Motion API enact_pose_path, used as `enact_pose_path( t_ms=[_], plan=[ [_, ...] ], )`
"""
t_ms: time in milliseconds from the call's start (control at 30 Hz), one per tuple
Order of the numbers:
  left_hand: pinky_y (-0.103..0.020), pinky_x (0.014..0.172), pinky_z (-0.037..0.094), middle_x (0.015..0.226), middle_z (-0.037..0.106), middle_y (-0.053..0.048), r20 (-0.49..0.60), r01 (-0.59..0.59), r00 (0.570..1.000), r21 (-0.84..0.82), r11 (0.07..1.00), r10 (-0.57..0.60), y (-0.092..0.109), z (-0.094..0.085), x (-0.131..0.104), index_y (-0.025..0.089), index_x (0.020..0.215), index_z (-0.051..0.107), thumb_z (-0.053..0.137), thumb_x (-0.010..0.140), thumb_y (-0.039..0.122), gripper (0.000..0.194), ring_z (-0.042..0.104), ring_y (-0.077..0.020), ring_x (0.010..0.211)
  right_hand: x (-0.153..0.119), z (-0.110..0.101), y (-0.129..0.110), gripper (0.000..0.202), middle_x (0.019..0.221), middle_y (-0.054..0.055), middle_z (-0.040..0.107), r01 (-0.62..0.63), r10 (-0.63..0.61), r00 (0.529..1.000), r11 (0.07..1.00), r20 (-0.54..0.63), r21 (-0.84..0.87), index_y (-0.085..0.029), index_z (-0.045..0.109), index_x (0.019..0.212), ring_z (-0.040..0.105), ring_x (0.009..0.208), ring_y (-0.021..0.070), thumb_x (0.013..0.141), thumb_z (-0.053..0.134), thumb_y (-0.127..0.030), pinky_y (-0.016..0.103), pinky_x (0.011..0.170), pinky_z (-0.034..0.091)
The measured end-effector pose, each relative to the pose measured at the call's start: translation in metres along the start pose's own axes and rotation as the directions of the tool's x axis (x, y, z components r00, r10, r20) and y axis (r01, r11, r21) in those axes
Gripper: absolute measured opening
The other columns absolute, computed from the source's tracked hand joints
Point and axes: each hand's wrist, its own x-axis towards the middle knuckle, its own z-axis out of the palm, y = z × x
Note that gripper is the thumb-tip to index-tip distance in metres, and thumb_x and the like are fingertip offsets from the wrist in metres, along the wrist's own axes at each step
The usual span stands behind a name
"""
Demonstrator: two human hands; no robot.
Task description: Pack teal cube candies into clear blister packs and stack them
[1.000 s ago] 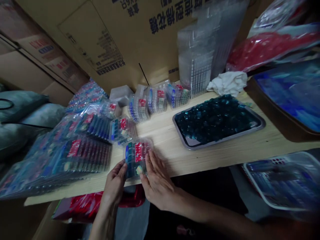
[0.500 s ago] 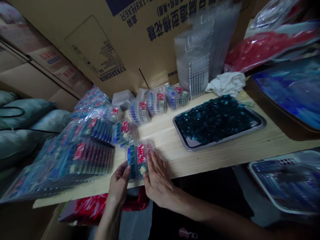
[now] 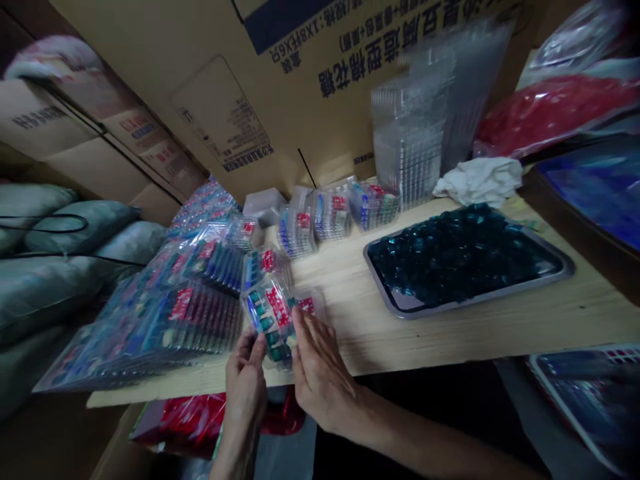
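Note:
A clear plastic blister pack (image 3: 270, 310) holds dark teal pieces, a red card with white spots and a blue item. It is lifted and tilted between my hands. My left hand (image 3: 247, 373) pinches its lower left edge. My right hand (image 3: 325, 373) has its fingers along the right edge, with the thumb near the lower corner. Partly covered by the right hand, another pack (image 3: 316, 303) with a red card lies on the table. Just behind the held pack is a small stack of filled packs (image 3: 267, 260).
A shallow tray (image 3: 395, 308) heaped with dark teal pieces sits at right. Rows of filled packs (image 3: 200, 320) spread at left. Tall stacked empty blisters (image 3: 407, 147) and a white cloth (image 3: 480, 180) stand behind, before a large carton (image 3: 280, 113). Red packaging (image 3: 185, 423) lies below the table edge.
The pack between my hands has risen from the table and tilted, uncovering part of another pack behind my right hand. The whole view has shifted, so the surroundings sit further right.

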Motion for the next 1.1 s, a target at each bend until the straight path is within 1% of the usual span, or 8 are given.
enact_pose_path(
  t_ms=[200, 333, 433, 633, 700, 767, 867, 1100],
  plan=[
    [-0.030, 0.079, 0.051, 0.095, 0.070, -0.008, -0.134, -0.257, 0.945, 0.259, 0.931, 0.298, 0.034, 0.000, 0.093, 0.014, 0.133, 0.052, 0.074, 0.072, 0.038, 0.069, 0.066, -0.0182, 0.084, 0.118, 0.007, -0.009, 0.077, 0.153, 0.019, 0.038, -0.123, 0.120, 0.987, 0.992, 0.104, 0.022, -0.004, 0.024, 0.153, 0.038, 0.141, 0.0258, 0.081, 0.051, -0.014, 0.037, 0.116, 0.035],
    [-0.034, 0.083, 0.051, 0.095, 0.073, -0.014, -0.075, -0.183, 0.958, 0.589, 0.787, 0.278, 0.042, 0.009, 0.164, 0.008, 0.114, 0.064, 0.066, 0.077, 0.028, 0.042, 0.069, -0.0242, 0.088, 0.179, 0.024, -0.004, 0.068, 0.142, 0.023, 0.050, -0.250, 0.266, 0.950, 0.962, 0.164, -0.109, 0.000, 0.040, 0.142, 0.048, 0.133, 0.0281, 0.079, 0.057, -0.018, 0.032, 0.111, 0.038],
    [-0.039, 0.089, 0.049, 0.095, 0.073, -0.018, -0.096, -0.135, 0.962, 0.644, 0.753, 0.254, 0.045, 0.016, 0.183, 0.009, 0.100, 0.069, 0.068, 0.073, 0.022, 0.030, 0.068, -0.0302, 0.097, 0.195, 0.027, 0.003, 0.053, 0.132, 0.020, 0.060, -0.274, 0.299, 0.935, 0.951, 0.190, -0.144, -0.007, 0.055, 0.130, 0.055, 0.126, 0.0293, 0.078, 0.060, -0.019, 0.034, 0.106, 0.042],
    [-0.042, 0.100, 0.044, 0.122, 0.064, -0.016, -0.081, -0.315, 0.876, 0.650, 0.692, 0.475, 0.030, 0.002, 0.119, 0.014, 0.123, 0.061, 0.056, 0.086, 0.039, 0.045, 0.061, -0.0279, 0.112, 0.160, -0.027, 0.031, 0.047, 0.139, 0.015, 0.056, -0.265, 0.294, 0.934, 0.951, 0.202, -0.157, -0.010, 0.051, 0.136, 0.049, 0.132, 0.0256, 0.096, 0.038, -0.033, 0.034, 0.108, 0.040],
    [-0.040, 0.092, 0.049, 0.109, 0.070, -0.013, 0.051, -0.308, 0.941, 0.537, 0.785, 0.334, 0.013, -0.007, 0.084, 0.014, 0.120, 0.063, 0.058, 0.084, 0.050, 0.051, 0.065, -0.0267, 0.100, 0.124, -0.046, 0.038, 0.049, 0.138, 0.018, 0.055, -0.257, 0.288, 0.940, 0.950, 0.183, -0.177, -0.006, 0.049, 0.137, 0.046, 0.134, 0.0262, 0.096, 0.036, -0.029, 0.036, 0.110, 0.037],
    [-0.040, 0.087, 0.051, 0.109, 0.070, -0.015, 0.107, -0.138, 0.989, 0.447, 0.884, 0.100, -0.006, -0.014, 0.052, 0.012, 0.119, 0.063, 0.066, 0.075, 0.057, 0.063, 0.066, -0.0281, 0.098, 0.080, -0.053, 0.039, 0.051, 0.140, 0.020, 0.053, -0.275, 0.308, 0.934, 0.943, 0.183, -0.188, -0.004, 0.047, 0.140, 0.045, 0.135, 0.0277, 0.096, 0.034, -0.028, 0.040, 0.112, 0.036],
    [-0.038, 0.087, 0.050, 0.111, 0.071, -0.016, 0.132, 0.067, 0.984, 0.333, 0.940, -0.117, -0.028, -0.017, 0.021, 0.011, 0.117, 0.064, 0.075, 0.064, 0.060, 0.073, 0.066, -0.0280, 0.099, 0.020, -0.040, 0.032, 0.057, 0.151, 0.020, 0.042, -0.300, 0.337, 0.914, 0.937, 0.226, -0.181, -0.005, 0.040, 0.146, 0.038, 0.141, 0.0300, 0.094, 0.038, -0.028, 0.046, 0.116, 0.031],
    [-0.029, 0.080, 0.049, 0.101, 0.073, -0.010, 0.090, 0.164, 0.980, 0.151, 0.975, -0.179, -0.025, -0.009, 0.006, 0.013, 0.103, 0.069, 0.087, 0.053, 0.050, 0.065, 0.065, -0.0210, 0.091, -0.014, -0.007, 0.018, 0.068, 0.163, 0.014, 0.015, -0.317, 0.328, 0.925, 0.944, 0.192, -0.090, -0.005, 0.023, 0.155, 0.011, 0.151, 0.0280, 0.092, 0.041, -0.026, 0.049, 0.122, 0.019]
  ],
)
